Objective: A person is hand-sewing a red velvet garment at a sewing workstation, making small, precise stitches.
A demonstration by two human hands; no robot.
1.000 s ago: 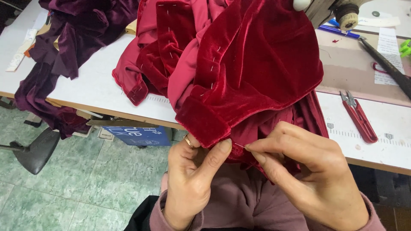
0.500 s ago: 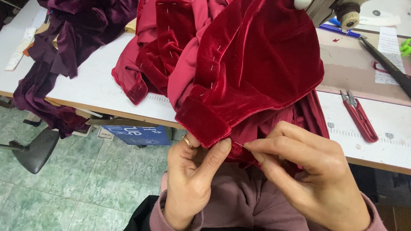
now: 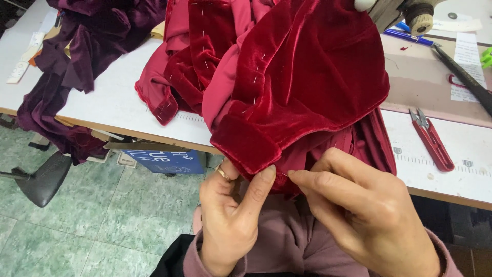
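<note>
Red velvet garment (image 3: 307,87) draped over the counter (image 3: 113,105) edge.
Left hand (image 3: 230,215) and right hand (image 3: 359,215) both pinch its lower hem; red snips (image 3: 432,139) lie nearby.

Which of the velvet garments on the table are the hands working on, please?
The bright red velvet garment, whose lower hem both the left hand and right hand pinch. The dark purple velvet garment lies untouched at the far left.
</note>
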